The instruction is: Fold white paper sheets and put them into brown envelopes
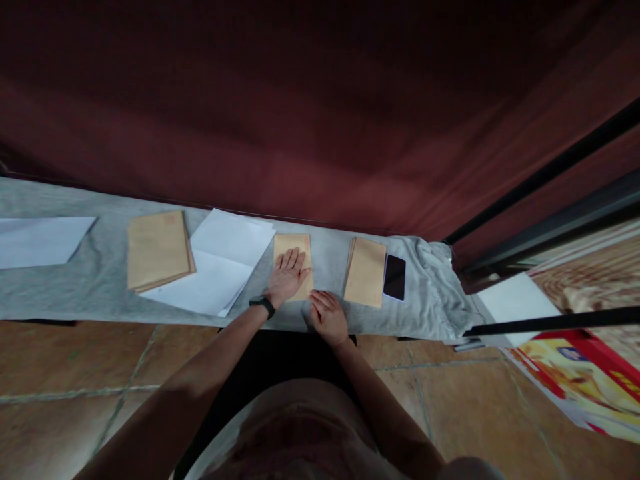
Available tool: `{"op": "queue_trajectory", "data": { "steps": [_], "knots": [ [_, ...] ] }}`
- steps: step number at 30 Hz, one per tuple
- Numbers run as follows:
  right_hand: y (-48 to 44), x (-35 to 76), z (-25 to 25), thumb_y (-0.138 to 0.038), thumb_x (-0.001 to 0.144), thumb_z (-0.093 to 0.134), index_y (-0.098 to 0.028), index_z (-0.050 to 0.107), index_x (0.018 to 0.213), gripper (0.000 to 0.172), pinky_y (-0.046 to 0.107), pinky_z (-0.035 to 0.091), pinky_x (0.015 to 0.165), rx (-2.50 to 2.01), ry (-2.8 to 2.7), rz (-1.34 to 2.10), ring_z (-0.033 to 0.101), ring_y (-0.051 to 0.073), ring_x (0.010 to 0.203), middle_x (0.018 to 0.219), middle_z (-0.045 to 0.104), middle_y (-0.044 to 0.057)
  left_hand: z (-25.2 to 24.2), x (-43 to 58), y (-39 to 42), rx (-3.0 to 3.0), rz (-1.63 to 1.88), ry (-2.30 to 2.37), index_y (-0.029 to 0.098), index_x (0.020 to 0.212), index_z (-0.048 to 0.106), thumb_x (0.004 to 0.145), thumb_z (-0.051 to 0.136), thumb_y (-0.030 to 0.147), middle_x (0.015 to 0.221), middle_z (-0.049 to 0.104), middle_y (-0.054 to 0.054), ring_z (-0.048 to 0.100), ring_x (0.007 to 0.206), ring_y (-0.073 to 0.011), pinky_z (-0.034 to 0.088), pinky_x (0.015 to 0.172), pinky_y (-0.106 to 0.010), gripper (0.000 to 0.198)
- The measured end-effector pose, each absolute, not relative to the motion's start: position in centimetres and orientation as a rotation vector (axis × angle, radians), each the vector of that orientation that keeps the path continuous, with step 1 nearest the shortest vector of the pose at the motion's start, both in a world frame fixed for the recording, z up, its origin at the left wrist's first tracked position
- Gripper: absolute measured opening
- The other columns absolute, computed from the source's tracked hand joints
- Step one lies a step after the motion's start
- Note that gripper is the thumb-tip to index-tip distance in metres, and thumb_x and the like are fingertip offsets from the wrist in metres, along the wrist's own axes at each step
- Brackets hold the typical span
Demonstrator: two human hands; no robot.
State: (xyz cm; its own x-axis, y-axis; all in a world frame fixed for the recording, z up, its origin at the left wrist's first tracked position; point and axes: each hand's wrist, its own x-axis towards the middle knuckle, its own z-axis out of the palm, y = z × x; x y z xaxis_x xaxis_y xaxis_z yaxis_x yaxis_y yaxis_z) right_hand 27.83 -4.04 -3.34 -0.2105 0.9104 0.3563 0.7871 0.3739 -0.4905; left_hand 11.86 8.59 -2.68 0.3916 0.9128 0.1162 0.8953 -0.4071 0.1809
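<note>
A brown paper envelope (279, 245) with red print at its top right lies flat on the cloth-covered surface in front of me. My left hand (289, 272) rests palm down on it, fingers stretched out. At the envelope's lower right corner is my right hand (329, 317), its fingers bent and held together, fingertips on the corner. To the left, several sheets of folded white paper (227, 250) lie partly beneath a stack of brown envelopes (157, 252). Another small stack of brown envelopes (366, 272) sits to the right of my hands.
A smartphone (395, 277) lies beside the right stack. More white paper (43, 241) is at the far left on the grey cloth (110, 303). A dark red curtain (280, 147) hangs behind. Black bars (545, 173) and a colourful box (575, 377) stand at the right.
</note>
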Motion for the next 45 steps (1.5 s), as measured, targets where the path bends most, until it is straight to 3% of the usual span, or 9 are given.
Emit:
{"op": "queue_trajectory", "data": {
  "steps": [7, 14, 21, 28, 41, 45],
  "knots": [
    [-4.1, 27.9, -3.0, -0.02, 0.098, 0.052, -0.018, 0.068, 0.125, 0.032, 0.044, 0.045, 0.116, -1.398, -2.021, 0.285, 0.061, 0.022, 0.126, 0.132, 0.069, 0.01, -2.6, 13.9, 12.7, 2.546, 0.282, 1.591, 0.013, 0.158, 0.035, 0.104, 0.024, 0.047, 0.165, 0.033, -0.012, 0.02, 0.156, -0.0285, 0.011, 0.127, -0.053, 0.065],
    [-4.0, 28.1, -3.1, -0.018, 0.098, 0.052, -0.019, 0.067, 0.124, 0.03, 0.043, 0.044, 0.116, -1.4, -2.006, 0.316, 0.06, 0.021, 0.126, 0.131, 0.069, 0.009, -2.9, 14.5, 14.0, 2.575, 0.309, 1.472, 0.013, 0.159, 0.03, 0.104, 0.026, 0.044, 0.164, 0.035, -0.012, 0.025, 0.155, -0.0231, 0.014, 0.128, -0.046, 0.064],
    [-4.0, 28.0, -3.0, -0.017, 0.099, 0.048, -0.02, 0.069, 0.121, 0.03, 0.041, 0.043, 0.116, -1.468, -2.026, 0.325, 0.059, 0.02, 0.126, 0.13, 0.07, 0.008, -3.2, 14.2, 11.2, 2.614, 0.336, 1.407, 0.005, 0.156, 0.037, 0.104, 0.024, 0.045, 0.163, 0.036, -0.016, 0.025, 0.155, -0.0244, 0.018, 0.128, -0.042, 0.066],
    [-4.1, 28.0, -3.1, -0.017, 0.099, 0.049, -0.02, 0.069, 0.121, 0.031, 0.04, 0.042, 0.116, -1.511, -2.021, 0.34, 0.059, 0.021, 0.124, 0.129, 0.07, 0.007, -3.1, 13.8, 7.5, 2.63, 0.337, 1.355, 0.008, 0.157, 0.034, 0.104, 0.027, 0.044, 0.165, 0.032, -0.015, 0.024, 0.155, -0.0247, 0.019, 0.128, -0.044, 0.065],
    [-4.4, 28.2, -3.1, -0.018, 0.102, 0.043, -0.021, 0.067, 0.101, 0.025, 0.035, 0.047, 0.099, -1.628, -1.94, 0.276, 0.062, 0.022, 0.104, 0.104, 0.071, 0.007, -3.2, 12.5, 2.6, 2.701, 0.305, 1.233, 0.015, 0.158, 0.035, 0.105, 0.024, 0.037, 0.163, 0.037, -0.009, 0.028, 0.154, -0.0188, 0.018, 0.128, -0.043, 0.058],
    [-4.4, 28.2, -3.3, -0.018, 0.102, 0.042, -0.021, 0.066, 0.099, 0.025, 0.035, 0.047, 0.097, -1.655, -1.905, 0.252, 0.062, 0.022, 0.1, 0.1, 0.07, 0.007, -3.0, 12.1, 1.2, 2.715, 0.306, 1.217, 0.012, 0.156, 0.038, 0.105, 0.024, 0.036, 0.161, 0.04, -0.011, 0.029, 0.153, -0.0194, 0.02, 0.128, -0.042, 0.058]
  ]
}}
